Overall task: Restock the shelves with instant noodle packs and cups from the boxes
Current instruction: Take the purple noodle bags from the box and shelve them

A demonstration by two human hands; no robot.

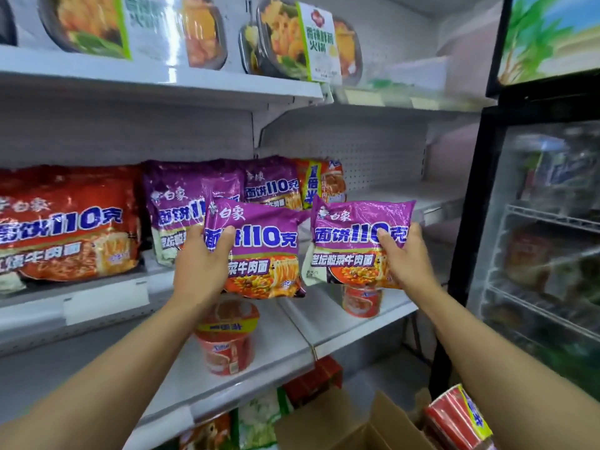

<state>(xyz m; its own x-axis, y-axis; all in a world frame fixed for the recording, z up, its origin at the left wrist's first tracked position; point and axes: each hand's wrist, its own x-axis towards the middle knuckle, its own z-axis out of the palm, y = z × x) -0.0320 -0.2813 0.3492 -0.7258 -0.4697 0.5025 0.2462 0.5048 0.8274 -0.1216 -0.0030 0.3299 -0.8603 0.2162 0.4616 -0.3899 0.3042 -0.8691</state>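
Note:
My left hand (201, 264) grips a purple instant noodle pack (263, 251) by its left edge, thumb across the front. My right hand (402, 254) grips a second purple noodle pack (350, 241) by its right side. Both packs are held upright in the air in front of the middle shelf (107, 303). Behind them on that shelf stand purple multipacks (181, 196), a red multipack (65, 222) to the left and an orange pack (321, 180) to the right. An open cardboard box (344, 423) sits low at the bottom, with a red noodle cup (461, 417) beside it.
Red noodle cups (227, 339) stand on the lower shelf (276, 358), one under each held pack. Boxed meals (292, 40) fill the top shelf. A glass-door fridge (545, 238) stands at the right. The middle shelf's right section (406, 196) shows bare white surface.

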